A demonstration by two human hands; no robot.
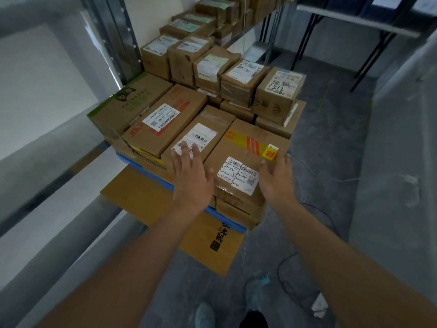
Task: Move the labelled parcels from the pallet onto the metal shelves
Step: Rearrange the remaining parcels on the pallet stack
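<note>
Both hands are reaching out over the near corner of the stack. The left hand [191, 178] is hovering with its fingers [186, 150] spread straight above the middle parcel [203, 136], holding nothing; whether it is touching the cardboard, I cannot tell. The right hand [276, 178] is lying along the right edge of the front parcel [246, 162], fingers relaxed and open, not curled round anything.

That front parcel is sitting at the stack's near right corner, its right and near sides facing bare floor [331, 162], so there is open room on that side. Its left side is butting against the middle parcel. The whole stack is resting on a blue pallet [146, 166], whose edge is showing beneath the near boxes, with a flat cardboard sheet [151, 202] sticking out underneath toward the viewer.

To the left, the metal shelves [123, 43] are standing just beside the stack, leaving little room there. More parcels are lining a shelf [236, 41] further back. A folding table [354, 20] is standing at far right, well apart.

Labels now: the front parcel is carrying two white labels reading "J4-J06", plus yellow tape with red stripes. A back box [279, 91] is showing handwritten "1512". The left box [165, 119] is carrying a barcode label with "J4-J06" too.
</note>
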